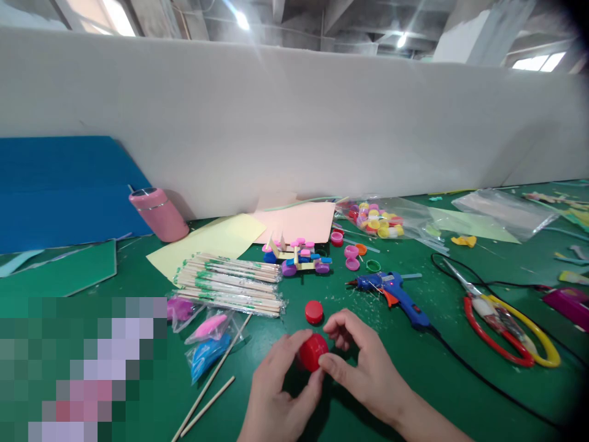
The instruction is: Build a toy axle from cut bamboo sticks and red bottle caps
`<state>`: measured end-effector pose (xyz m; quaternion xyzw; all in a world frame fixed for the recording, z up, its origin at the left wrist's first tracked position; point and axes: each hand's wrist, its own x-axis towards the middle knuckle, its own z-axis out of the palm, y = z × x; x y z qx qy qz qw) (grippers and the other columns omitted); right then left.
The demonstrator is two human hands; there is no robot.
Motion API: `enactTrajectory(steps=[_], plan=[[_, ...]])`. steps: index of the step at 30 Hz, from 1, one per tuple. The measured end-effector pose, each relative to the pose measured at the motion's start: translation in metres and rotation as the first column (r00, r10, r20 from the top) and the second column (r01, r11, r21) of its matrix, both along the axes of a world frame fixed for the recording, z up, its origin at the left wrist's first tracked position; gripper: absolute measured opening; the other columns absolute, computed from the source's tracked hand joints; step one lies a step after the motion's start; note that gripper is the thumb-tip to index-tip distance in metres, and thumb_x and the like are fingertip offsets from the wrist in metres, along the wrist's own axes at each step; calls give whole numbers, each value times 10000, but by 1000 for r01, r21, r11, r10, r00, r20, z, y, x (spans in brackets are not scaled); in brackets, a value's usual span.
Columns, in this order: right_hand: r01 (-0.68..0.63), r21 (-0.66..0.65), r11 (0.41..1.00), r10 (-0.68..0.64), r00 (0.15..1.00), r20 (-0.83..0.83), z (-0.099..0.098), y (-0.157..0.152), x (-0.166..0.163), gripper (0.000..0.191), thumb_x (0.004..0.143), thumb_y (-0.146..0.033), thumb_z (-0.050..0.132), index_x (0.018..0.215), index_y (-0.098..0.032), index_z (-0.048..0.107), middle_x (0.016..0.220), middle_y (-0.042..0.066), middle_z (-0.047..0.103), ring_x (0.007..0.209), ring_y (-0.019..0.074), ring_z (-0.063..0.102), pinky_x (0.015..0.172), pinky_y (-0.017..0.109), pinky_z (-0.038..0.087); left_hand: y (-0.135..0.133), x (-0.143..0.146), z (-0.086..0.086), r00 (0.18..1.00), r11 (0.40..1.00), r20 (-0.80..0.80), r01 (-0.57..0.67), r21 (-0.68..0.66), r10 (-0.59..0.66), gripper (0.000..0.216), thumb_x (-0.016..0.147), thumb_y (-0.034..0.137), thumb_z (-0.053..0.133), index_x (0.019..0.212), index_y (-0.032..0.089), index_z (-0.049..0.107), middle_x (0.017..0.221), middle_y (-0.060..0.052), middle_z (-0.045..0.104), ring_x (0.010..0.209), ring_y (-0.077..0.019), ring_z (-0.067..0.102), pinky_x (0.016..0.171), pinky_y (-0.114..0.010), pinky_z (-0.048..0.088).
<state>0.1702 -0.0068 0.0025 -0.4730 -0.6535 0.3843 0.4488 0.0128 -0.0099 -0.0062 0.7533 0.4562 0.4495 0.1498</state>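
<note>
Both my hands meet low in the middle of the green table (pixel 414 380). My left hand (pixel 276 393) and my right hand (pixel 363 362) pinch one red bottle cap (pixel 313 352) between thumbs and fingertips, a little above the table. A second red cap (pixel 313 312) lies on the table just beyond them. Farther back stands a small model (pixel 299 256) built from wooden sticks with blue, pink and purple caps.
A blue glue gun (pixel 396 294) with a black cord lies right of the hands, red and yellow scissors (pixel 501 319) farther right. Wrapped chopsticks (pixel 230 282), bags of balloons (pixel 207 344), loose sticks (pixel 207 399), a pink tumbler (pixel 159 213), coloured paper sheets (pixel 211 242) and a bag of caps (pixel 377 221) surround them.
</note>
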Motion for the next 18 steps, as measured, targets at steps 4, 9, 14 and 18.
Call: enactTrajectory(steps=[4,9,14,18], plan=[[-26,-41,999,27,1000,12,0,1,-3,199,836,-365,485,758,-183,511,719,-8,475,622,116,437,569,216,378,-1,1,2,1000,1000,4,4,9,-4,306,643,144,622,943,192,589,800,-45,703,707,-178,664,623,-238,550],[57,-41,998,-57,998,1,-1,3,1,192,885,-313,412,799,-186,528,702,-8,490,624,119,447,575,221,372,0,2,0,988,991,157,7,-131,13,280,655,163,622,932,179,587,812,-41,710,675,-171,671,570,-213,556],[-45,-97,994,40,998,-50,3,1,0,213,875,-356,428,860,-184,552,737,1,505,613,115,443,562,221,369,-1,1,0,990,990,141,16,-139,4,281,675,170,615,954,174,579,840,-53,706,720,-178,669,618,-232,559],[-149,-190,970,116,978,-175,4,-1,-1,267,871,-395,424,783,-169,536,688,-10,466,611,110,434,573,220,371,-2,1,2,999,1000,36,1,-31,0,315,670,164,630,978,197,575,866,-47,701,761,-174,661,696,-265,548]])
